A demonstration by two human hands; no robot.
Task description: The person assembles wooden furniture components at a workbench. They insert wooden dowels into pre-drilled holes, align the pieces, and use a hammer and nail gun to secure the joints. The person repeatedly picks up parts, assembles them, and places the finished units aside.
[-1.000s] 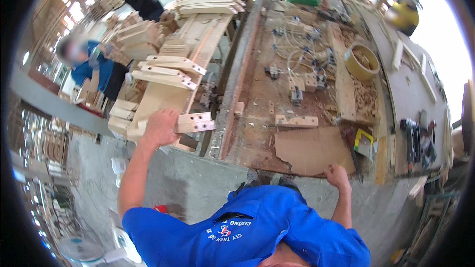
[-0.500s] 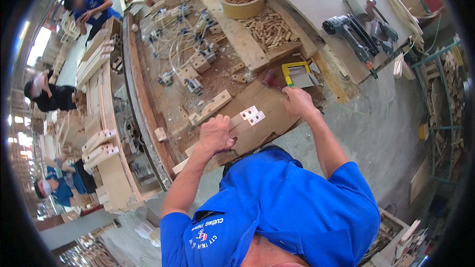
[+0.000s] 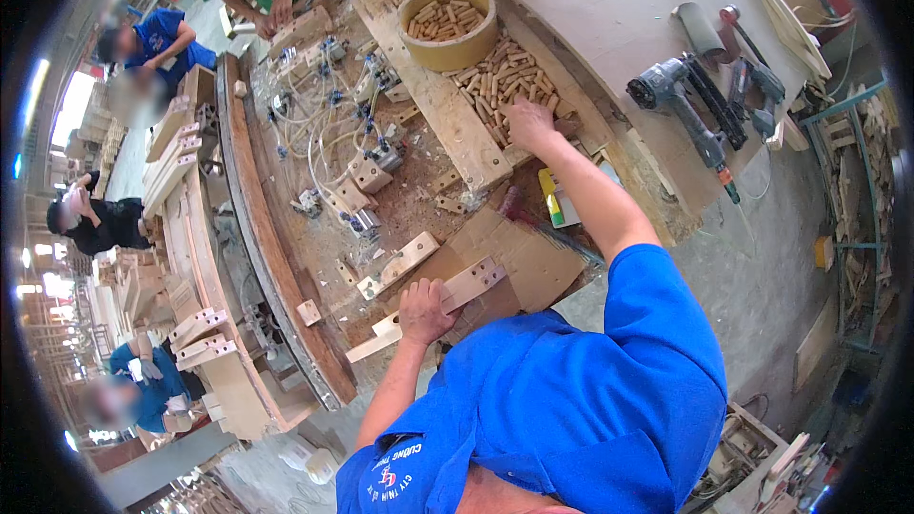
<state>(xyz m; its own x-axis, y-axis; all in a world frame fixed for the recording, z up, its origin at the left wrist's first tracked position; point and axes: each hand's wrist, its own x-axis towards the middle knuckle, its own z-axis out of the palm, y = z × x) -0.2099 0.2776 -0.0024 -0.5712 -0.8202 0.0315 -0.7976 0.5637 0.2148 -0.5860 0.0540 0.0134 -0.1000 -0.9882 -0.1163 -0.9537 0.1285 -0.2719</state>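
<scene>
My left hand (image 3: 426, 312) is closed around a pale wooden strip (image 3: 468, 287), whose far end has several drilled holes. The strip rests above a sheet of brown cardboard (image 3: 538, 271) at the bench's near edge. My right hand (image 3: 530, 126) reaches into a heap of small wooden dowels (image 3: 500, 81), its fingers curled down and closed on some of them; the fingertips are partly hidden. Below my right forearm lies a tool with a reddish end (image 3: 511, 202) and a dark shaft, beside a yellow-and-white flat packet (image 3: 557, 198).
A round tub (image 3: 447, 52) of dowels stands behind the heap. Clear hoses and metal fittings (image 3: 333, 133) spread across the bench to the left. A drilled block (image 3: 400, 265) lies near my left hand. Nail guns (image 3: 681, 100) rest at right. A green-shirted person's hands (image 3: 281, 14) work at far left.
My right hand has moved from beside the reddish tool up and away into the dowel heap. The strip's drilled end has turned, and my left hand still grips it.
</scene>
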